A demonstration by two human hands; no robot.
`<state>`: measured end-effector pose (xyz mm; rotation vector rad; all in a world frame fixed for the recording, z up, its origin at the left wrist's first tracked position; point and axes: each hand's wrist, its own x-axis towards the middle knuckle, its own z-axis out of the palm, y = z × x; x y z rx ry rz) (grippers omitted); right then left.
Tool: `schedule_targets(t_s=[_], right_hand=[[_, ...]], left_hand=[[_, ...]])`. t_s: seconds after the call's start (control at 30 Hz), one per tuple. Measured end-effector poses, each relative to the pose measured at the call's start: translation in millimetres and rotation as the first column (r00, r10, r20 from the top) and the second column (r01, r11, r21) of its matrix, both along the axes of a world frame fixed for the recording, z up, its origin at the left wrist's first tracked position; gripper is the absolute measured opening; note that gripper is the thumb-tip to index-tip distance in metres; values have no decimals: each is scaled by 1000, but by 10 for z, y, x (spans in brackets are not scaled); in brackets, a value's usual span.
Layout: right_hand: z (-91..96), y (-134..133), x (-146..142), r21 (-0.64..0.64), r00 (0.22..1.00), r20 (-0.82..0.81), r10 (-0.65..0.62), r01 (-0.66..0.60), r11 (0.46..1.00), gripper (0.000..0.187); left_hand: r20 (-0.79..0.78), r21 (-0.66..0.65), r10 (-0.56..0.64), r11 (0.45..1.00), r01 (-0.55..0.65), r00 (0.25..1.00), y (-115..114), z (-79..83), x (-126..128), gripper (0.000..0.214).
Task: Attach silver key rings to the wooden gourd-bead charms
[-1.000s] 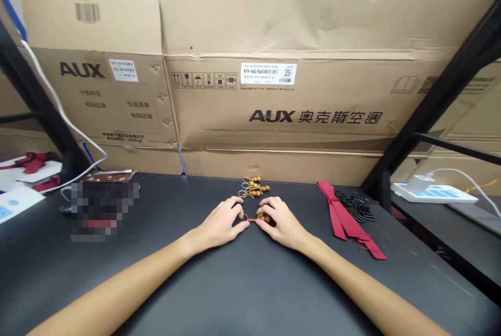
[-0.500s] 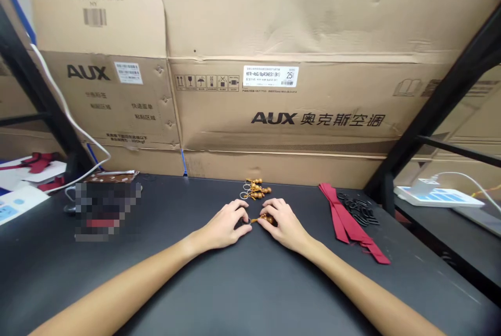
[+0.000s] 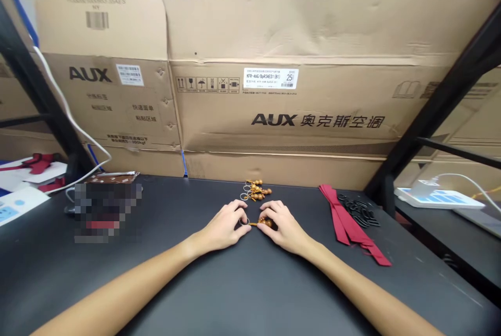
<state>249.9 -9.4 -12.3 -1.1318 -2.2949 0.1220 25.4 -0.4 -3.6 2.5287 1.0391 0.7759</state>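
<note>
Between my hands, low over the black tabletop, a keychain [image 3: 253, 224] stretches sideways, with a metal ring at one end, a short golden cord and a brown gourd-shaped wooden charm at the other. The fingers of my left hand [image 3: 227, 225] are closed around the ring. My right hand [image 3: 282, 225] pinches the charm end, and its fingers hide part of the charm. Just beyond my hands lies a small group of similar gourd keychains [image 3: 256, 191], their rings pointing left.
Red ribbon strips [image 3: 348, 221] lie on the right beside a pile of black clips or loops [image 3: 358, 210]. A blurred-out package [image 3: 107, 211] sits at left. Large cardboard boxes [image 3: 282, 75] stand behind the table [image 3: 250, 294]; black metal posts flank it. A white power strip [image 3: 438, 198] is far right.
The ring shows a little more at my left fingertips, and my right hand has shifted very slightly left. The camera view has tilted slightly; everything else stays put.
</note>
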Motion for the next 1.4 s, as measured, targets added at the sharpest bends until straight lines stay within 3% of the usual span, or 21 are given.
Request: schedule_targets(t_s=[0.1, 0.3, 0.6, 0.8, 1.03, 1.23, 1.4], right_hand=[[10, -14, -8, -8, 999, 4, 53, -52, 999, 9], [-50, 50, -6, 28, 987, -18, -159, 160, 987, 10], [29, -46, -29, -7, 999, 5, 54, -54, 999, 11], [-67, 60, -9, 32, 982, -7, -191, 191, 981, 15], [9, -13, -16, -6, 1000, -13, -10, 10, 1000, 14], [-58, 52, -5, 18, 979, -5, -205, 205, 979, 16], [-27, 40, -5, 28, 985, -36, -169, 170, 985, 17]], left_hand=[[-6, -4, -6, 1000, 6, 1000, 10, -1, -3, 11], [-16, -33, -47, 998, 46, 999, 25, 10, -4, 11], [-28, 6, -1, 1000, 1, 1000, -6, 23, 5, 13], [-34, -5, -37, 999, 36, 999, 9, 26, 10, 14], [-43, 2, 0, 1000, 0, 999, -47, 65, 12, 12], [-62, 9, -57, 998, 58, 996, -11, 47, 19, 15], [-34, 38, -40, 998, 41, 999, -31, 53, 8, 11]])
